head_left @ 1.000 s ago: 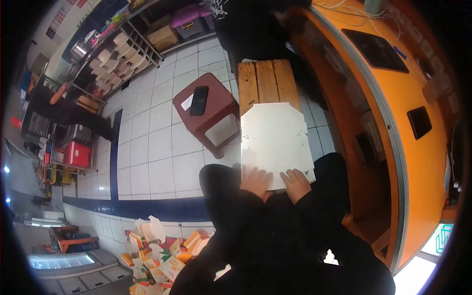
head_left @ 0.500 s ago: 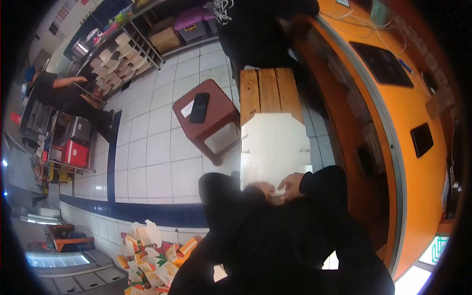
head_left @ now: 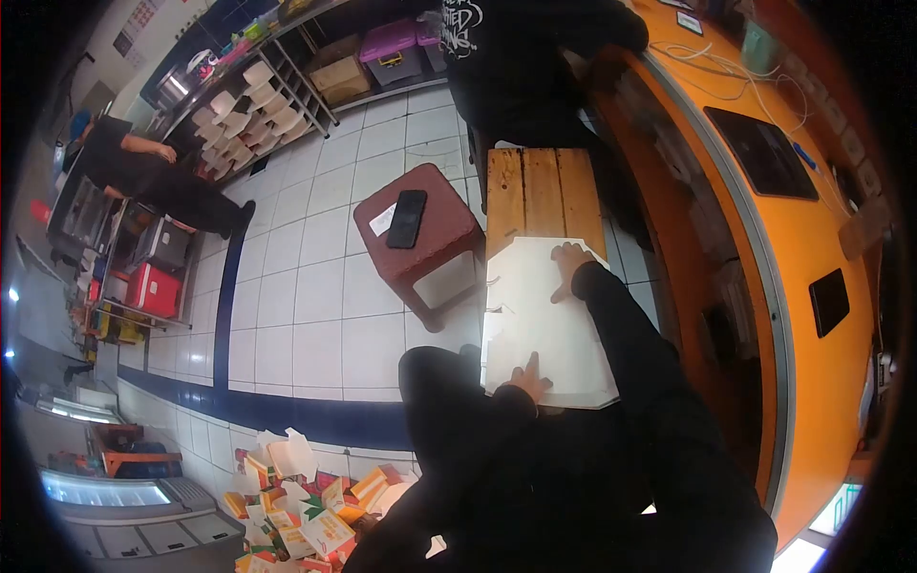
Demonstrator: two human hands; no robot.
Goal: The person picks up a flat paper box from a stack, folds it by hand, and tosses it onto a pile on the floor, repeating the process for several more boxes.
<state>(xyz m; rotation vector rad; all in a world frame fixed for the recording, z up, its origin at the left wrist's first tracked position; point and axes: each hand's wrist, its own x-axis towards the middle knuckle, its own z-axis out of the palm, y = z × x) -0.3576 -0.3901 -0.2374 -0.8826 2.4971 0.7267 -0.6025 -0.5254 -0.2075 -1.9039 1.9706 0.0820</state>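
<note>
With the clock face laid over the white card sheet [head_left: 540,329] and 12 pointing away from us, the sheet lies flat across the near end of the wooden bench [head_left: 544,196], its near edge by our lap. Our right hand [head_left: 571,270] rests at about 1 o'clock with thumb and fingers spread, pinching nothing that we can see. Our left hand [head_left: 526,378] sits at 6, near the close edge, fingers apart on the card; we cannot tell whether its thumb reaches beneath. To work it well, we'd press with flat finger pads rather than tips, since thin card probably dents or creases under a hard point. The near hand can steady the sheet while the far one smooths, both pushing straight down so it doesn't skid on the slats. The small cuts at 9 look the likeliest to catch or tear, so we'd go lightly there and not drag a sleeve over them. Out at 10, the maroon stool [head_left: 447,227] stands close beside the bench, so our left elbow is best tucked in.
</note>
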